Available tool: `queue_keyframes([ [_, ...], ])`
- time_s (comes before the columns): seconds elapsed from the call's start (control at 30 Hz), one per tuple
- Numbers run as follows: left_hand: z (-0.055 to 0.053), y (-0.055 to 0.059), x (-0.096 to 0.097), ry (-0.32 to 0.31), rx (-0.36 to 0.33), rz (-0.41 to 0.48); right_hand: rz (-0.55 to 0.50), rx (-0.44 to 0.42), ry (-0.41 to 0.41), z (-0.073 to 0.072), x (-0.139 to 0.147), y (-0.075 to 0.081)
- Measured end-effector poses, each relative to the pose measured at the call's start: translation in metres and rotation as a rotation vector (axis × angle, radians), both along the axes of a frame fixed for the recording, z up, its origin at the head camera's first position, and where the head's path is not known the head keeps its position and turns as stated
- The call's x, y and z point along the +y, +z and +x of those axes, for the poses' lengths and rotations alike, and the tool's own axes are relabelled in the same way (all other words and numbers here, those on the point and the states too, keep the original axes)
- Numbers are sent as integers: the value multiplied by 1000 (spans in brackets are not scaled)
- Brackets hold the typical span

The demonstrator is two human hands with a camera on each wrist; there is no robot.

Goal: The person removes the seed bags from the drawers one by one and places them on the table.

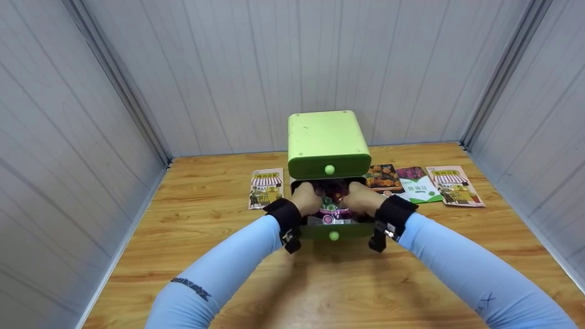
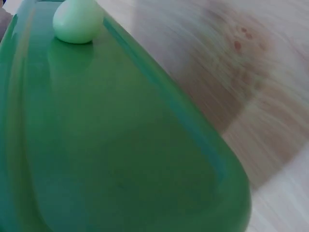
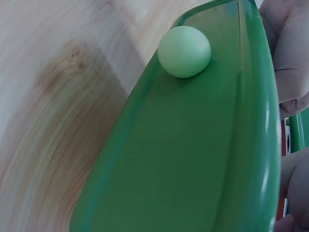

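Note:
Both hands reach into the pulled-out lower drawer (image 1: 315, 231) of a small green two-drawer box (image 1: 327, 135). My left hand (image 1: 307, 198) is at the drawer's left side and my right hand (image 1: 361, 198) at its right side. Between them lie colourful printed packets (image 1: 336, 212) with pink and green patches. The fingertips are hidden in the head view, so whether they grip a packet cannot be told. In the left wrist view the green drawer front (image 2: 135, 125) fills most of the frame. The right wrist view shows bent fingers (image 3: 292, 63) behind the drawer front (image 3: 183, 140).
A flower-market packet (image 1: 266, 188) lies left of the box. To its right lie an orange-flower packet (image 1: 383, 177), a white-green packet (image 1: 420, 187) and another market packet (image 1: 454, 185). The upper drawer (image 1: 306, 168) is closed. Pale panel walls (image 1: 274, 68) enclose the wooden table (image 1: 205, 228).

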State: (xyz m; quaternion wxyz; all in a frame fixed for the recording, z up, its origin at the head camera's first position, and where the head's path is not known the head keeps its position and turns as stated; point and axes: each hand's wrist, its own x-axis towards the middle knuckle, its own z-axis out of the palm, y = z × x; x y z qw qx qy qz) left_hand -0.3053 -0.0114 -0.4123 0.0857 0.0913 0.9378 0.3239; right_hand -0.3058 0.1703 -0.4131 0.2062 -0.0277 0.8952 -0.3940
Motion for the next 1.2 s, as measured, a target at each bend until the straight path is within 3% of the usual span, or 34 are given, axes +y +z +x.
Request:
queue_keyframes([
  [0.17, -3, -2, -4, 2, -61, 125, -108, -79, -79, 2, 3, 1],
  [0.37, -7, -2, -5, 32, -167, 255, -187, -107, -158, 2, 3, 3],
  [0.6, -9, -1, -7, 109, -175, 311, -293, -170, -198, -3, 6, 1],
  [0.87, -11, -1, -11, 126, -254, 456, -363, -119, -213, -6, 6, -2],
  [1.07, -15, -3, -11, 151, -227, 481, -479, -86, -257, -7, 5, -3],
  [1.2, -16, -3, -11, 132, -188, 523, -557, -82, -284, -7, 7, -2],
])
